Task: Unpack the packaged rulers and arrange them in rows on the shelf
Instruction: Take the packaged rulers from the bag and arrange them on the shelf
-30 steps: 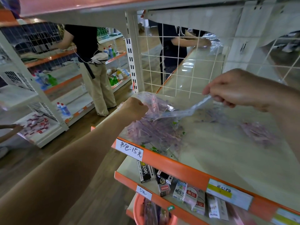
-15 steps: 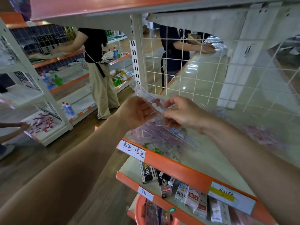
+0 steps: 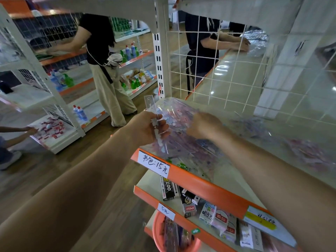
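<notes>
My left hand (image 3: 147,127) grips a clear plastic ruler (image 3: 154,115) with a pale pattern, held almost upright over the left front corner of the shelf (image 3: 236,180). My right hand (image 3: 203,125) is beside it, fingers closed on a crinkled clear plastic wrapper (image 3: 177,110) that lies against the ruler. Under both hands a loose heap of pink and purple rulers (image 3: 183,150) covers the shelf's left end. A second pile of rulers (image 3: 307,151) lies further right on the same shelf, blurred.
A white wire grid (image 3: 218,70) backs the shelf; an upright post (image 3: 160,57) stands at its left. Handwritten price tags (image 3: 154,163) sit on the orange edge. Small boxes (image 3: 214,215) fill the shelf below, above a pink basin (image 3: 160,237). Two people (image 3: 103,66) work at nearby shelves.
My right hand came back from the far right to meet my left hand. The stretched wrapper is now bunched by the ruler, and the ruler stands more upright in my left hand.
</notes>
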